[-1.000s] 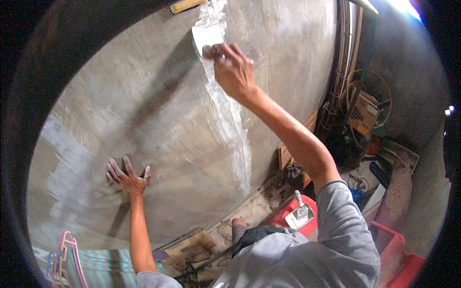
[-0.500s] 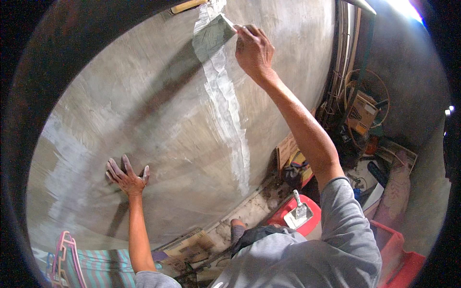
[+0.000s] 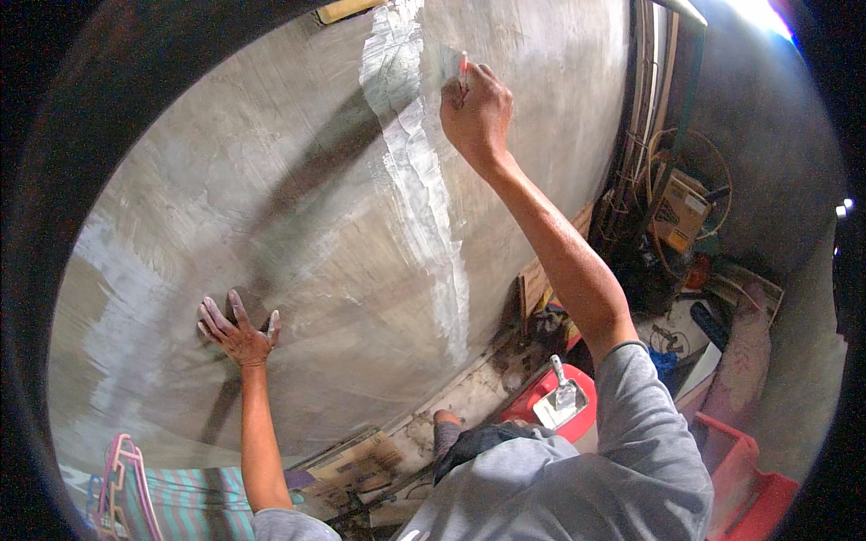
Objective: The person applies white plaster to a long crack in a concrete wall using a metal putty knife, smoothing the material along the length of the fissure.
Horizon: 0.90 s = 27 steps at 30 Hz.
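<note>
The grey plastered wall point(image 3: 298, 234) fills most of the view, with a rough white strip of filler point(image 3: 415, 180) running down it. My right hand point(image 3: 476, 104) is high on the wall, just right of the strip, closed on a scraper point(image 3: 463, 68); its blade is hard to make out against the wall. My left hand point(image 3: 242, 334) lies on the lower left of the wall, fingers spread and whitened with dust. Below, a red container point(image 3: 530, 398) bears a pan of white filler point(image 3: 555, 410) with a second scraper point(image 3: 566, 388) in it.
A cardboard box point(image 3: 681, 207), coiled cable and boards are stacked at the right along a dark wall. A red plastic bin point(image 3: 758, 505) is at the lower right. Pink hangers point(image 3: 117, 478), striped cloth point(image 3: 189, 500) and flattened cardboard point(image 3: 361, 460) lie along the bottom left.
My right hand has moved right from over the white strip; since half a second ago it has shifted slightly down, and the scraper's angle has changed. My left hand has stayed in place.
</note>
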### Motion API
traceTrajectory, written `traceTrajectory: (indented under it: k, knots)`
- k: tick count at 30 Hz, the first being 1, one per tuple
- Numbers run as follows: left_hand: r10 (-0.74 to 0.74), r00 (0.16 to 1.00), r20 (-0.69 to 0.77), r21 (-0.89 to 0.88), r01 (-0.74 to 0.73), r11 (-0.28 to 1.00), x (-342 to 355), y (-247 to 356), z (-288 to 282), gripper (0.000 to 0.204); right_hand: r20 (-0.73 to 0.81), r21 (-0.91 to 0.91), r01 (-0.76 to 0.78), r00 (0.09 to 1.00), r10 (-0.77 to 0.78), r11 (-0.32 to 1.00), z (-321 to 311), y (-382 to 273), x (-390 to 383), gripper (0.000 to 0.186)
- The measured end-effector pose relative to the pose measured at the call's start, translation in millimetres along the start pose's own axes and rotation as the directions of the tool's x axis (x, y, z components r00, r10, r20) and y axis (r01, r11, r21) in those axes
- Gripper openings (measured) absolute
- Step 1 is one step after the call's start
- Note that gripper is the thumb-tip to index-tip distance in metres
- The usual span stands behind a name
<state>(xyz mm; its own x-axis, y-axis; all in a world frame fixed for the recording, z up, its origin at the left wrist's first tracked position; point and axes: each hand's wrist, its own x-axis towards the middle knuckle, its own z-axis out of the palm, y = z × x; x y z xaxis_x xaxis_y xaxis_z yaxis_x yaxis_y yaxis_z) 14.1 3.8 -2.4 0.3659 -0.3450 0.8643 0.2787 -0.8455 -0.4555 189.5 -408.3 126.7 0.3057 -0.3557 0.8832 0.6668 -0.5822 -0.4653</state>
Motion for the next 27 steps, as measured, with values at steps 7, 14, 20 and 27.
traceTrajectory:
  k: [7, 14, 20, 27]
  knots:
    - [-0.008, 1.0, -0.001, -0.002, 0.008, 1.0, -3.0, -0.8, 2.5, 0.085, -0.104, 0.045, 0.012, 0.995, -0.008, 0.999, 16.8, -11.6, 15.1, 0.016]
    - [-0.03, 1.0, 0.001, -0.026, 0.03, 0.999, -8.2, -0.9, 10.5, 0.086, -0.012, 0.128, 0.044, 0.999, -0.043, 0.991, 35.3, -62.5, -8.3, 0.02]
    - [-0.021, 1.0, -0.007, -0.037, 0.02, 0.999, -8.4, -4.1, 10.3, 0.085, -0.101, 0.218, 0.104, 0.991, -0.084, 0.97, 15.6, -52.3, -34.1, 0.015]
    - [0.0, 1.0, -0.027, -0.005, 0.0, 1.0, -1.6, 0.6, 3.7, 0.084, -0.148, -0.051, 0.003, 0.989, -0.011, 0.999, 14.1, -16.0, 20.5, 0.022]
